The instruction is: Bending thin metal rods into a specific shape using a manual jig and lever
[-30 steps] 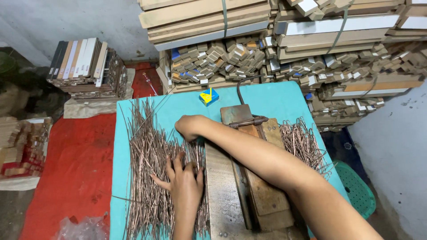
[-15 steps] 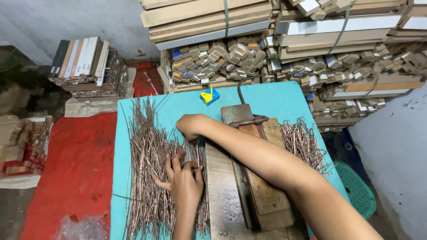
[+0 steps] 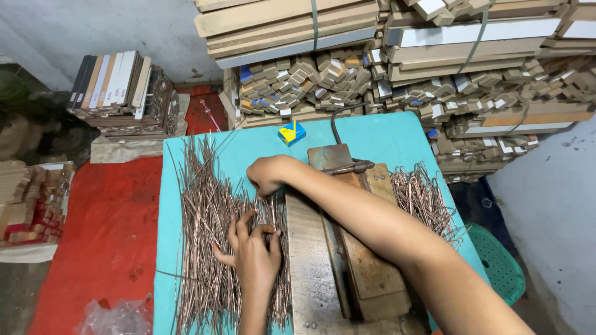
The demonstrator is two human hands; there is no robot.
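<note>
The left hand (image 3: pixel 254 257) lies flat on the pile of thin copper-coloured rods (image 3: pixel 214 242), its fingers (image 3: pixel 236 226) spread wide and pressing on them. The right hand (image 3: pixel 268 175) is bent down, fingers closed around a few rods at the pile's far part. The turquoise tabletop (image 3: pixel 385 139) stands on a red floor (image 3: pixel 105 229), with stacked wooden strips (image 3: pixel 397 68) behind. The rods cover the tabletop's left side, beside a wooden press (image 3: pixel 354 248); bent wires (image 3: pixel 425 198) lie near its right edge.
</note>
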